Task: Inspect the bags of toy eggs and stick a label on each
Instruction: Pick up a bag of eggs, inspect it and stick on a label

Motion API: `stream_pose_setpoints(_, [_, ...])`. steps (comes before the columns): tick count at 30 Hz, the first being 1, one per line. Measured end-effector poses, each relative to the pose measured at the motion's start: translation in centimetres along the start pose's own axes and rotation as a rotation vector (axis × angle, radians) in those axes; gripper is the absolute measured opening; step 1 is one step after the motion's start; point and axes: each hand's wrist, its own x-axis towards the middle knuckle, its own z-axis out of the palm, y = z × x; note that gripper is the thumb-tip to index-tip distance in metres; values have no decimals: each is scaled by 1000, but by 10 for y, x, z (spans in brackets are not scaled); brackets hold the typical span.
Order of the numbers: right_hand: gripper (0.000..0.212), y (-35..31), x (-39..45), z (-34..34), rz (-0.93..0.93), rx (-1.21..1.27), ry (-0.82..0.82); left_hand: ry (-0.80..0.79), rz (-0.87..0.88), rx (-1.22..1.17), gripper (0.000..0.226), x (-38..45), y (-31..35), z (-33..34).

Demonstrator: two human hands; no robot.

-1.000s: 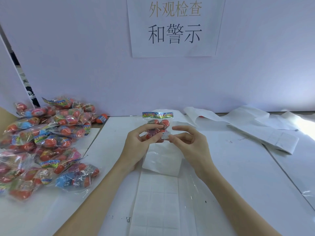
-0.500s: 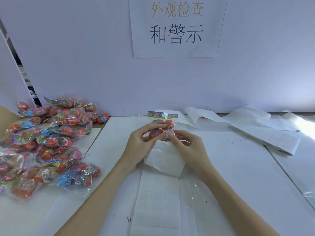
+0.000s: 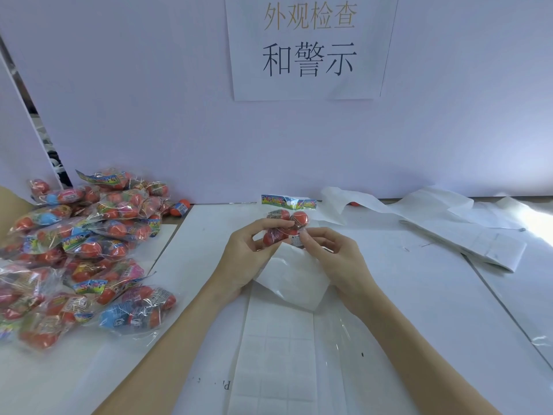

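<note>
At the left edge of the table [image 3: 209, 339] lies the pile of bagged eggs [image 3: 77, 247] waiting for me, well apart from my hands. Over the middle of the table, above the label sheet [image 3: 278, 348], my left hand [image 3: 248, 253] grips the bag of toy eggs [image 3: 284, 226] from its left side — thumb and fingers curled round the red eggs, holding the bag upright with its printed header card on top. Its long axis runs up and down, away from the tabletop. My right hand [image 3: 332, 253] comes at the bag from the right, fingertips [image 3: 303, 236] pinched against the small white label [image 3: 295, 239] on the bag's lower right face. I judge the label is already on the film and I am rubbing it flat; whether every corner has stuck I cannot tell. The label sits directly under my right fingertips, so that hand does the pressing while the left braces from behind. Toward the right back corner lie used backing sheets [image 3: 466, 235], loose and crumpled.
</note>
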Motion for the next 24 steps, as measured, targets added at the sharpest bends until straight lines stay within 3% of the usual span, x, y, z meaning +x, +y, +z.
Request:
stream_pose_setpoints(2, [4, 0, 1, -3, 24, 38, -35, 9, -1, 10, 30, 0, 0, 1])
stream_pose_setpoints(6, [18, -2, 2, -8, 78, 105, -86, 9, -3, 14, 28, 0, 0, 1])
stream_pose_setpoints(8, [14, -3, 1, -7, 80, 67, -87, -12, -2, 18, 29, 1, -1, 0])
stream_pose_setpoints(11, [28, -1, 2, -6, 59, -38, -95, -21, -2, 48, 27, 1, -3, -1])
stream_pose_setpoints(14, [31, -3, 1, -8, 64, -22, -64, -32, 17, 96, 28, 0, -2, 0])
stream_pose_setpoints(17, [32, -8, 3, -15, 11, -35, 70, 34, 49, 128, 34, 0, 5, -4])
stream_pose_setpoints(19, [36, -15, 3, -22, -48, -22, 139, 200, 103, 276, 38, 1, 7, -11])
stream_pose_setpoints(21, [35, -28, 4, -32, -82, 133, 122, 387, 174, 614, 38, 3, 7, -26])
stream_pose_setpoints(22, [30, -36, 3, -38, -96, 347, 43, 474, 204, 844, 35, 2, 7, -36])
stream_pose_setpoints(24, [27, -55, -5, -53, -165, 923, -296, 618, 173, 1275, 36, 1, 6, -57])
